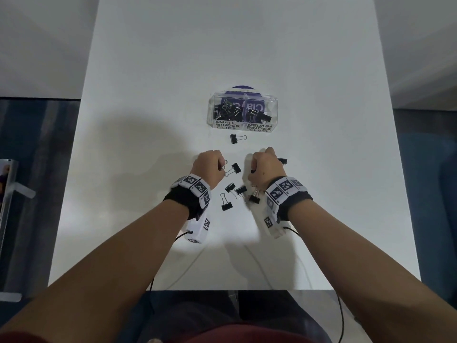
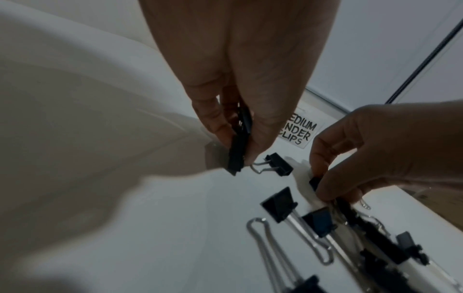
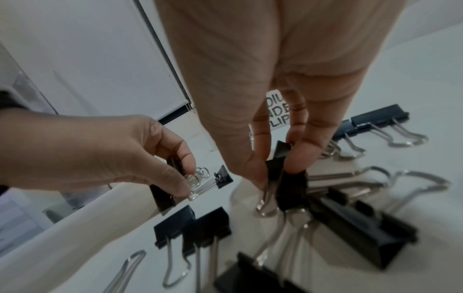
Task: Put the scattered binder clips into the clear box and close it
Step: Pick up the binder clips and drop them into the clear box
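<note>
A clear box (image 1: 243, 112) labelled for small and medium binder clips stands at the table's middle, with black clips inside both halves. Several black binder clips (image 1: 230, 187) lie scattered between my hands, and one more clip (image 1: 236, 138) lies just in front of the box. My left hand (image 1: 209, 165) pinches a black clip (image 2: 238, 150) between thumb and fingers. My right hand (image 1: 265, 167) pinches another black clip (image 3: 283, 168) just above the table. Whether the box lid is open I cannot tell.
The white table (image 1: 222, 50) stretches far beyond the box. Thin cables (image 1: 259, 263) trail from my wrist cameras towards the near edge. A clear holder (image 1: 7, 206) stands off the table at the left. A further clip (image 1: 282, 160) lies by my right hand.
</note>
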The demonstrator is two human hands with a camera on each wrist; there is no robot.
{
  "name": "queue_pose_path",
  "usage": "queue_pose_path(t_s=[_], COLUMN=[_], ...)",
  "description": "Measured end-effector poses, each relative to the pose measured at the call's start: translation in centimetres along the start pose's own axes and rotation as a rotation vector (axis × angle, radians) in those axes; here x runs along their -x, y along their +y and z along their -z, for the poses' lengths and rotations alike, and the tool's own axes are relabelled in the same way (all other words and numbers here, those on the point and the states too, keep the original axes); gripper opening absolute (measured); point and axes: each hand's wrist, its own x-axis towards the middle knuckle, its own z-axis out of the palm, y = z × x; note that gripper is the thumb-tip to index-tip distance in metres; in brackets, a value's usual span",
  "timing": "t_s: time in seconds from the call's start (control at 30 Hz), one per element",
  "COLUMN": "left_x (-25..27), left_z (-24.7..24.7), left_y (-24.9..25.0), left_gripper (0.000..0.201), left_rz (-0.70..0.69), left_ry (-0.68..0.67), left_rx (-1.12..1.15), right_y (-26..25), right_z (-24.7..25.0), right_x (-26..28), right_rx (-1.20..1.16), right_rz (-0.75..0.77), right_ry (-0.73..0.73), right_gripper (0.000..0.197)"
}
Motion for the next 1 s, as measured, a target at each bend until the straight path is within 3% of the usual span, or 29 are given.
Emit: queue_pose_path(t_s=[0.3,0.4,0.5,0.6,0.73,0.8,0.9,1.0], left_x=[-4.7,-7.3,-9.6,-10.9,-8.8,-6.9,-4.5,-3.9], left_z=[3.0,3.8,3.9,3.5,3.3,3.2,2.9,2.0], left_y=[7.3,10.5,12.3,12.3,9.6,7.4,3.9,1.7], left_gripper=[0.010,0.009,0.010,0.018,0.014,0.012,0.038,0.071], left_rz=[-0.136,-0.227,-0.275,-0.296,-0.323,-0.348,-0.365,-0.331], left_ry=[0.072,0.099,0.007,-0.074,0.045,0.004,-0.220,-0.309], left_rx=[0.078,0.016,-0.151,-0.211,-0.133,-0.147,-0.279,-0.412], right_y=[0.3,0.6,0.5,0.7,1.5,2.0,1.6,-0.1], right_z=[0.2,-0.2,-0.1,0.5,1.4,2.5,6.2,10.2], right_x=[0.5,0.6,0.8,0.9,0.9,1.0,0.2,-1.8], right_rx=[0.065,0.073,0.114,0.088,-0.001,-0.066,-0.272,-0.366], right_rz=[0.046,0.053,0.054,0.069,0.046,0.049,0.062,0.119], right_ry=[0.005,0.009,-0.042,-0.057,-0.076,-0.060,0.070,0.301], right_gripper=[0.014,0.015,0.016,0.009,0.008,0.008,0.007,0.008])
